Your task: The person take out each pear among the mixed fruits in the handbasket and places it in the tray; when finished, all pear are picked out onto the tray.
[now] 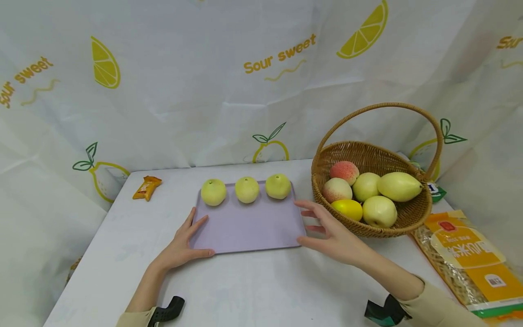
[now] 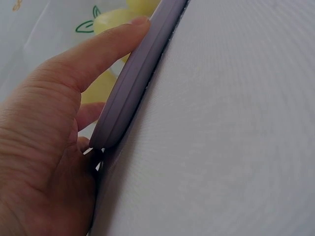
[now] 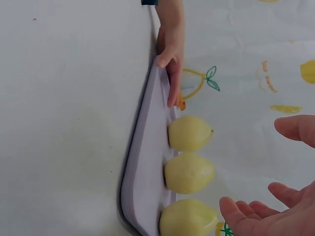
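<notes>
A lilac tray (image 1: 253,227) lies on the white table with three round yellow-green fruits (image 1: 247,190) in a row along its far side. My left hand (image 1: 181,243) spans the tray's near left corner, its fingers spread. In the left wrist view the thumb (image 2: 113,44) touches the tray rim (image 2: 133,88); the other fingers are partly hidden. Beside the tray's right edge is my right hand (image 1: 331,234), fingers spread and slightly bent, with nothing in it. The right wrist view shows this hand (image 3: 285,211) apart from the fruits (image 3: 189,172).
A wicker basket (image 1: 367,152) with a tall handle stands at the right, holding peaches, a lemon and other pale fruits. A yellow food bag (image 1: 470,259) lies near the right edge. At the far left is a small orange snack packet (image 1: 147,188). A printed curtain (image 1: 204,113) hangs behind.
</notes>
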`<state>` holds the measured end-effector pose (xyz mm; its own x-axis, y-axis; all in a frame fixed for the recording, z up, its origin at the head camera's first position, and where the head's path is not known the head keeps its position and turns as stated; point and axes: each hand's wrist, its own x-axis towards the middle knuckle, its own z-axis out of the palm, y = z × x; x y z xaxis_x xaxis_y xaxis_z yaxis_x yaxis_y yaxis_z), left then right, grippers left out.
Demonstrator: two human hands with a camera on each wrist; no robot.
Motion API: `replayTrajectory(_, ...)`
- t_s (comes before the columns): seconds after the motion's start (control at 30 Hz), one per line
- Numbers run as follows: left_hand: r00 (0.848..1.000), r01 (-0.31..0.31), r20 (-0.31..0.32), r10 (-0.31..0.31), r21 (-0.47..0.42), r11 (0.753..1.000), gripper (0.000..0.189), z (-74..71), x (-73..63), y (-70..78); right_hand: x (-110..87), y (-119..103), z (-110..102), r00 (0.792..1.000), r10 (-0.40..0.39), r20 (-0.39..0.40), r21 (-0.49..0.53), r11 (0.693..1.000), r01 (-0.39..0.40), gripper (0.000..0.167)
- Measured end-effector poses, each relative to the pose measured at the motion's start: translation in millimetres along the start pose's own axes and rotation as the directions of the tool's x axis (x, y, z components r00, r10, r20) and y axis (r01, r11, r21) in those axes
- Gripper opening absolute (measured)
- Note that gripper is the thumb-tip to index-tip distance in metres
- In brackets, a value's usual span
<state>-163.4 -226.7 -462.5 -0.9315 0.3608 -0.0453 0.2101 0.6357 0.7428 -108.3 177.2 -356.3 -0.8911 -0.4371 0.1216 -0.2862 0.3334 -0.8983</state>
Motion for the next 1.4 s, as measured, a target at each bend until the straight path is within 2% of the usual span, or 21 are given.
replayTrajectory(0.37,1.0,-0.013,-0.005,0.013,0.004,1.0,0.096,-0.7,-0.5,1.4,-15.8,-23,-37,0.999,-0.046,0.008,0.021,0.999,0.046,0.057)
replayTrajectory(0.6,1.0,-0.019,-0.011,0.019,0.009,1.0,0.096,-1.4,-1.2,0.7,-21.1,-32,-68,0.995,-0.09,-0.034,-0.099,0.991,0.086,0.048)
replayTrajectory(0.73,0.999,-0.029,-0.014,0.029,0.016,0.999,0.096,-0.7,-0.5,-1.9,-23.7,-29,-87,0.997,-0.071,-0.039,-0.14,0.988,0.065,0.049)
replayTrajectory(1.03,0.999,-0.031,-0.013,0.031,0.011,0.999,0.095,1.2,-0.2,-4.1,-26.7,-12,-132,0.996,0.065,-0.062,-0.223,0.972,-0.077,0.053)
replayTrajectory(1.27,0.999,-0.028,-0.015,0.029,0.018,0.999,0.096,1.0,0.5,-3.7,-24.6,2,-160,0.989,0.058,-0.136,-0.3,0.949,-0.096,0.054)
replayTrajectory(1.4,0.999,-0.031,-0.016,0.031,0.017,0.999,0.096,0.7,0.6,-3.1,-20.8,12,-177,0.99,0.042,-0.135,-0.397,0.913,-0.093,0.054)
